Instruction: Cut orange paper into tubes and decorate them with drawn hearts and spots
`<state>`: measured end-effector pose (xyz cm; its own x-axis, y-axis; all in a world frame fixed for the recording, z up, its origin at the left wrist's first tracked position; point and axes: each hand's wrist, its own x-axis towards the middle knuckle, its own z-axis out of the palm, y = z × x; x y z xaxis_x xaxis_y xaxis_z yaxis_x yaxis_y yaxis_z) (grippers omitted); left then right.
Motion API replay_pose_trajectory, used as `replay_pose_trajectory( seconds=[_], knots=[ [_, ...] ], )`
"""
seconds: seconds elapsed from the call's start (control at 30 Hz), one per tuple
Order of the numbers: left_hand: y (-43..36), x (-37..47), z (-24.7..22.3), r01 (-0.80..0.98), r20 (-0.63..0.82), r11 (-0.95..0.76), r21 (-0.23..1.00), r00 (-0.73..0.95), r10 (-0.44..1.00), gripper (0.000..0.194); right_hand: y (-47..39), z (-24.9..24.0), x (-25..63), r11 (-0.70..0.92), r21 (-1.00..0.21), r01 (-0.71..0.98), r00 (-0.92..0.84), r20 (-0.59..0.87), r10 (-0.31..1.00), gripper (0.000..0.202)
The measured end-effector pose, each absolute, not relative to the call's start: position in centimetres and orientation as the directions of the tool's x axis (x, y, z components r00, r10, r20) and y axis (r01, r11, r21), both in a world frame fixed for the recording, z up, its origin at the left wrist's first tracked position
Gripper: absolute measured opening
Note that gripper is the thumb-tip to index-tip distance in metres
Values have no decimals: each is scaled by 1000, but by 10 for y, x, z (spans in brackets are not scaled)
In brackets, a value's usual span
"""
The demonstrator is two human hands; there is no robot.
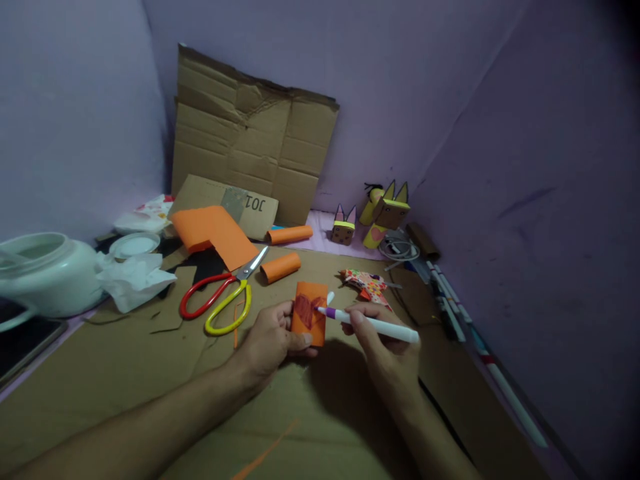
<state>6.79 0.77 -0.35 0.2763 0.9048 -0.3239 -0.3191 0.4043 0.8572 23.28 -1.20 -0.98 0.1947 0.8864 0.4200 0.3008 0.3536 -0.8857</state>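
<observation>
- One orange paper piece [311, 321], centre of the frame, bearing a dark red heart [304, 311]; our left hand [267, 337] had it clamped, thumb in front, other fingers behind.
- One white marker [395, 330] with a purple band, right of centre; the fingers of our right hand [387, 350] were closed around the barrel, its tip at the heart.
- Handling, as we judged it: paper light, fairly soft, easily creased; best held by the lower edge and sides, clear of the ink, which might smear. Marker light, stiff, smooth; best gripped near the band.
- Nearby, left of centre: scissors [243, 288], blades slightly apart, and a short orange roll [281, 267].
- Hard to make out: the paper's back and whether it was folded; the small white object [331, 297] behind it.
- Cut off at the left edge: a white pot [65, 277].
</observation>
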Motion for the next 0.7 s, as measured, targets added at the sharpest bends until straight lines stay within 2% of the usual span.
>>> replay_pose_trajectory(
  seconds=[0.13,0.43,0.7],
  knots=[
    [7,69,-3,-326,-326,407,853,276,904,43,-11,-11,234,357,-895,268,260,424,868,17],
    [8,67,-6,-314,-328,405,859,269,906,43,-16,-8,228,328,-898,292,207,394,895,19],
    [8,68,-5,-325,-320,402,856,277,906,40,-10,-8,234,360,-892,272,283,432,857,18]
  ],
)
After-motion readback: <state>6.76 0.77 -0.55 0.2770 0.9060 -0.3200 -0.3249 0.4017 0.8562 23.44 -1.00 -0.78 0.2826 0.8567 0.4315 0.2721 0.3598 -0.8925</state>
